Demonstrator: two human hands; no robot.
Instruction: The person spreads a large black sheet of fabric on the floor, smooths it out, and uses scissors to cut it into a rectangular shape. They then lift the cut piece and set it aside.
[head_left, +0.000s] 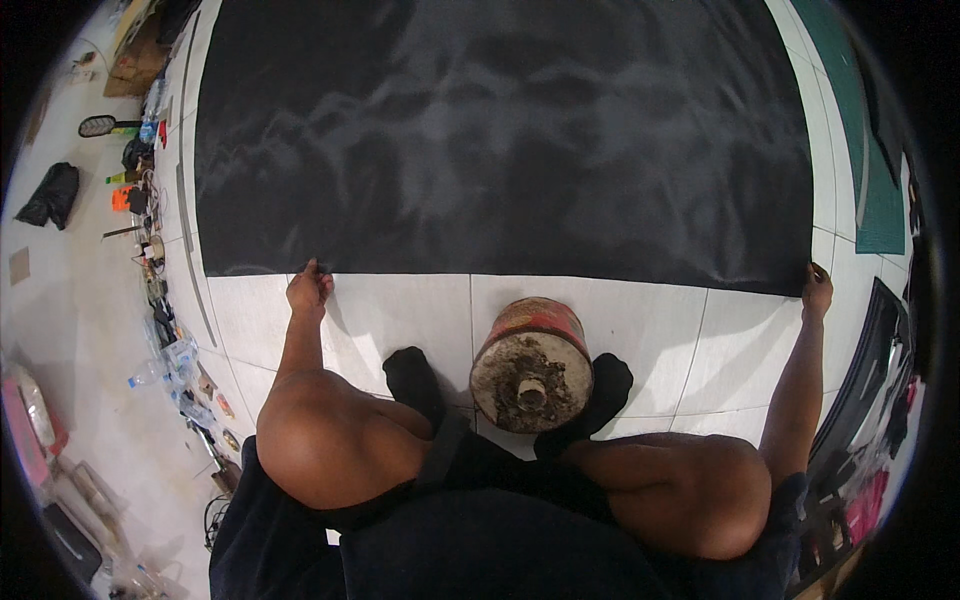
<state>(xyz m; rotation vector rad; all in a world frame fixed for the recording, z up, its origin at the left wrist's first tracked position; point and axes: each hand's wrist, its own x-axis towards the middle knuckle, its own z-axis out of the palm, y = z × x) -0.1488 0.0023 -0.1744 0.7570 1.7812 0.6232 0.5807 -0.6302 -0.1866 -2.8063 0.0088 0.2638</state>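
Big black sheet on the floor, one hand on each end of its near edge

So the black sheet [500, 150] is spread over the white tiled floor [400, 310] at the far side, kinda shiny with soft ripples across it. The left hand [310, 288] has its fingers pinching the near edge a bit in from the left corner, and the right hand [817, 293] has its fingers pinching right at the near right corner. Between the dark-socked feet [412, 380] there's a grubby reddish drum [505, 375], near the sheet but not touching it. Over on the far right there's a green mat [868, 150], and off to the left you've got a black bag [52, 195] and a clear bottle [147, 374] near a long row of clutter.
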